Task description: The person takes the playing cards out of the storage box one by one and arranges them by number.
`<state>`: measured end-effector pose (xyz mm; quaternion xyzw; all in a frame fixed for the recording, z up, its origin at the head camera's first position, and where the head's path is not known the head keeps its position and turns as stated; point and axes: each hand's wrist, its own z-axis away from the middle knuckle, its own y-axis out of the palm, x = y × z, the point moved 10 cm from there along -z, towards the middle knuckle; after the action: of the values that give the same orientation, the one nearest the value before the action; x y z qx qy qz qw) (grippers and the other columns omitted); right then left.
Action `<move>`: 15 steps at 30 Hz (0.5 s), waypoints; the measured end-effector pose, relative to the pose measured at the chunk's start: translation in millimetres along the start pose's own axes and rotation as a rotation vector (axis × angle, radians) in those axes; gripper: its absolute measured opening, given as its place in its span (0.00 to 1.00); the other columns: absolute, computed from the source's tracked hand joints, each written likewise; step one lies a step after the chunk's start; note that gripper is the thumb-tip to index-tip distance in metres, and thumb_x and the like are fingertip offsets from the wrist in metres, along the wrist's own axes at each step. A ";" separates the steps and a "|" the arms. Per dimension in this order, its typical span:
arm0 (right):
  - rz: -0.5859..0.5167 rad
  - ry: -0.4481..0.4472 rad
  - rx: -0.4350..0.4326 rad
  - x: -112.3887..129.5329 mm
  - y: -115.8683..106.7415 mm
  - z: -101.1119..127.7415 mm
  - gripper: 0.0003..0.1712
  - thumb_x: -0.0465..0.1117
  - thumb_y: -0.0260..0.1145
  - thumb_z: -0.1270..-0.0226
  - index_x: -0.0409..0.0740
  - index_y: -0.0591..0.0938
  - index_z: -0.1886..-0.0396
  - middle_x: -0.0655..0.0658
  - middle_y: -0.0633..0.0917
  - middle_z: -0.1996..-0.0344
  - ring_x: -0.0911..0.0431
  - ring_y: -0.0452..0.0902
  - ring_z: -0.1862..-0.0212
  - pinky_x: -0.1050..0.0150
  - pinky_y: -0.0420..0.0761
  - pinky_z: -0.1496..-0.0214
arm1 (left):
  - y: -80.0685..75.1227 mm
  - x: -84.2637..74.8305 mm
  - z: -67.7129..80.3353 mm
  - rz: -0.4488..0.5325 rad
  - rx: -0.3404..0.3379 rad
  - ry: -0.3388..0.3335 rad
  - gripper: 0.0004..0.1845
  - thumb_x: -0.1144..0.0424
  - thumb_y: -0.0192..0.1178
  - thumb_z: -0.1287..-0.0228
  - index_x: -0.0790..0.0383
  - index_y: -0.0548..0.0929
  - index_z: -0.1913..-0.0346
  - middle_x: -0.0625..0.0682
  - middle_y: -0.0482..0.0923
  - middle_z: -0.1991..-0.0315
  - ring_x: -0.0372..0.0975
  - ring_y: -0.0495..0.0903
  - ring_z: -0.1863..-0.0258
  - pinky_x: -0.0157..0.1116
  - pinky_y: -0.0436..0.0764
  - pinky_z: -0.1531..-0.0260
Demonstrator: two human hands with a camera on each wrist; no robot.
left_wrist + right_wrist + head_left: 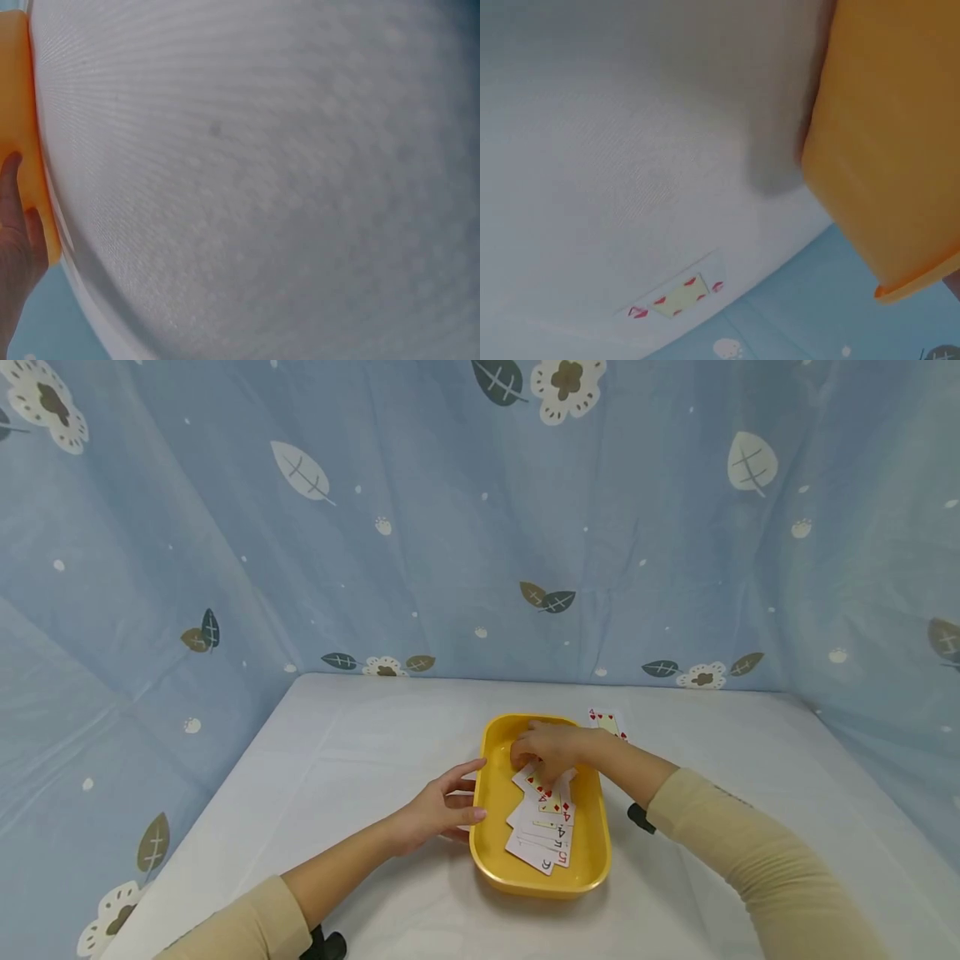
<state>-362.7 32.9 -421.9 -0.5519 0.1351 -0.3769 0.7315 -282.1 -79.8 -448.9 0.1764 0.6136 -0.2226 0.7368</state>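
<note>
A yellow plastic tub (491, 827) stands on the white-covered table with several playing cards (536, 847) fanned out face up inside. My left hand (431, 814) is at the tub's left side, fingers spread and touching its outer wall. In the left wrist view, fingers (10, 195) of that hand lie extended along the orange-looking wall. Reaching over the right rim, my right hand (551, 749) is inside the tub with its fingers bent down at the far cards. Whether it pinches a card I cannot tell, as its fingertips are partly hidden.
Another playing card (606, 721), a red-suited one, lies face up on the table (375, 735) just beyond the tub's far right corner, partly behind my right forearm. A blue patterned curtain (450, 527) hangs behind the table and along its sides.
</note>
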 end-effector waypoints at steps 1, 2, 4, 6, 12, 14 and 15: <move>0.004 0.008 -0.005 -0.4 -0.8 -0.1 0.22 0.38 0.76 0.52 0.57 0.79 0.56 0.57 0.77 0.62 0.59 0.64 0.54 0.66 0.72 0.52 | 0.0 -0.3 0.0 -0.001 0.000 0.001 0.41 0.64 0.63 0.38 0.52 0.53 0.26 0.64 0.60 0.35 0.52 0.72 0.41 0.48 0.83 0.58; 0.008 0.018 -0.009 -1.2 -1.3 -0.6 0.22 0.39 0.77 0.53 0.58 0.79 0.58 0.57 0.76 0.63 0.58 0.63 0.55 0.65 0.72 0.54 | 0.0 -0.7 0.0 -0.001 0.000 0.001 0.41 0.63 0.63 0.38 0.52 0.53 0.26 0.64 0.60 0.35 0.52 0.72 0.41 0.48 0.83 0.58; 0.003 0.041 -0.010 -2.6 -1.4 -1.2 0.21 0.40 0.78 0.54 0.58 0.79 0.60 0.58 0.75 0.64 0.58 0.62 0.54 0.66 0.71 0.55 | 0.2 -1.4 0.1 -0.005 0.001 0.001 0.41 0.63 0.63 0.38 0.52 0.53 0.26 0.64 0.60 0.35 0.52 0.72 0.40 0.48 0.83 0.58; -0.013 0.058 -0.007 -3.7 -0.9 -2.0 0.20 0.41 0.78 0.54 0.58 0.78 0.63 0.58 0.75 0.66 0.59 0.63 0.55 0.67 0.71 0.56 | 0.5 -1.9 0.3 -0.006 0.001 -0.001 0.41 0.63 0.63 0.38 0.51 0.53 0.26 0.64 0.60 0.35 0.52 0.71 0.40 0.48 0.83 0.58; -0.146 0.068 -0.002 -7.1 2.2 -2.9 0.16 0.39 0.76 0.51 0.53 0.76 0.70 0.54 0.76 0.73 0.60 0.72 0.67 0.70 0.75 0.66 | 1.5 -3.1 1.0 0.002 -0.003 -0.004 0.41 0.63 0.63 0.38 0.51 0.53 0.26 0.64 0.60 0.34 0.52 0.72 0.41 0.48 0.83 0.58; -0.170 0.072 -0.024 -9.4 1.3 -2.7 0.15 0.40 0.76 0.49 0.53 0.75 0.70 0.53 0.76 0.75 0.60 0.73 0.69 0.71 0.75 0.68 | 1.8 -3.4 1.0 0.004 -0.002 -0.002 0.41 0.63 0.63 0.38 0.52 0.53 0.26 0.65 0.59 0.34 0.52 0.72 0.41 0.49 0.83 0.58; -0.174 0.071 -0.038 -10.5 0.6 -2.7 0.14 0.41 0.75 0.49 0.53 0.75 0.71 0.54 0.76 0.75 0.60 0.72 0.70 0.71 0.74 0.68 | 1.9 -3.2 0.8 0.004 0.000 -0.001 0.41 0.63 0.63 0.38 0.52 0.53 0.26 0.65 0.60 0.34 0.52 0.72 0.41 0.49 0.83 0.58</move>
<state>-371.3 38.4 -425.7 -0.5615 0.1198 -0.4556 0.6802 -280.9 -78.3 -445.6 0.1775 0.6127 -0.2210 0.7377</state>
